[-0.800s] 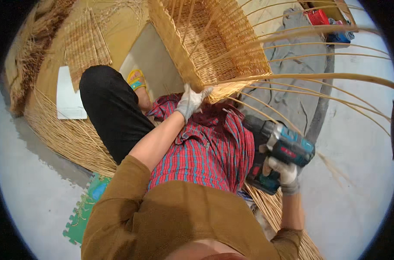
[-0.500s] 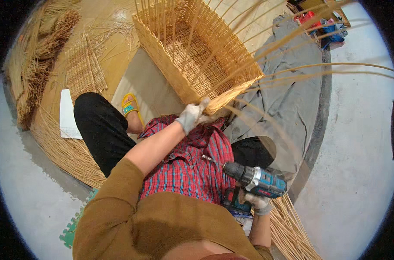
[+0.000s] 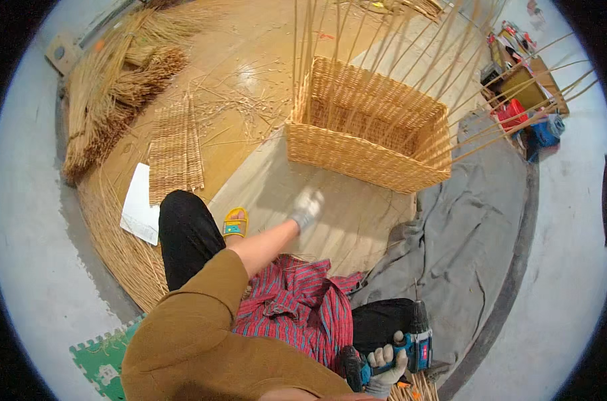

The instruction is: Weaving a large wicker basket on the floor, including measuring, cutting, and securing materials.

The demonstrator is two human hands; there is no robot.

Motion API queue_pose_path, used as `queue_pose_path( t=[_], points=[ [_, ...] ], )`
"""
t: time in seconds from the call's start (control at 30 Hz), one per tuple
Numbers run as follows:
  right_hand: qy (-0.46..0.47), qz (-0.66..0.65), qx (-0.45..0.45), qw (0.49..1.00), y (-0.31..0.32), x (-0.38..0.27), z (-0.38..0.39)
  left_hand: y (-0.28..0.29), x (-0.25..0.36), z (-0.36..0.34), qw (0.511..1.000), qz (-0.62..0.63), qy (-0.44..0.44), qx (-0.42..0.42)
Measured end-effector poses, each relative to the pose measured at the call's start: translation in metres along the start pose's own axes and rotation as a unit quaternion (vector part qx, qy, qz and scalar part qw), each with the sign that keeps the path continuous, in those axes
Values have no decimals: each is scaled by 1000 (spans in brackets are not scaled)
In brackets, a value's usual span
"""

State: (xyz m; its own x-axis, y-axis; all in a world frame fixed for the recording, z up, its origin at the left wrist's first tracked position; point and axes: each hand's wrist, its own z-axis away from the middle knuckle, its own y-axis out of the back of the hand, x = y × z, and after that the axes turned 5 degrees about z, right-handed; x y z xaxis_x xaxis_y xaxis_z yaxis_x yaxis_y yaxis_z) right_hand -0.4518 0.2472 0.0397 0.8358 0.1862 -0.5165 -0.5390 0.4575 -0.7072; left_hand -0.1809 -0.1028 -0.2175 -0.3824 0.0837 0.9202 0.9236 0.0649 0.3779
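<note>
A rectangular woven wicker basket [image 3: 370, 154] stands upright on the pale board beyond me, tall unwoven stakes rising from its rim and fanning out to the right. My left hand [image 3: 308, 206], in a whitish glove, is stretched forward over the board, apart from the basket's near side. Motion smears its fingers, so their pose is unclear. Low on the right, my right hand [image 3: 383, 374], also gloved, is wrapped round the grip of a blue and black cordless drill [image 3: 420, 344]. The drill's thin bit points away from me, above the grey cloth.
Bundles of dry stalks [image 3: 126, 87] lie at the far left, near a flat woven panel [image 3: 176, 150] and a white sheet [image 3: 140, 207]. A grey cloth [image 3: 464, 220] covers the right side. Beyond it stands an open box [image 3: 527, 87] with tools. Cuttings litter the wooden board.
My left hand has let go of the basket's corner. The basket now stands farther off, turned with its long side toward me. The drill has swung from pointing left to pointing forward.
</note>
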Motion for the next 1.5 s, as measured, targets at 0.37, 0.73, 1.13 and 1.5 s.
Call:
queue_pose_path(
  t=[0.37, 0.73, 1.13, 1.5],
  points=[
    [-35, 121, -27, 992, -22, -5, -20, 133, 38, -165, 969, 20, 205, 138],
    [-35, 78, 16, 996, -23, -5, -15, 74, 45, 0, 950, -100, 238, 173],
    [6, 116, -52, 992, 14, -7, -11, 53, 111, 186, 923, 76, 353, 134],
    [-15, 537, -2, 843, -67, 9, 20, 83, 67, 164, 908, 317, 258, -92]
  ],
)
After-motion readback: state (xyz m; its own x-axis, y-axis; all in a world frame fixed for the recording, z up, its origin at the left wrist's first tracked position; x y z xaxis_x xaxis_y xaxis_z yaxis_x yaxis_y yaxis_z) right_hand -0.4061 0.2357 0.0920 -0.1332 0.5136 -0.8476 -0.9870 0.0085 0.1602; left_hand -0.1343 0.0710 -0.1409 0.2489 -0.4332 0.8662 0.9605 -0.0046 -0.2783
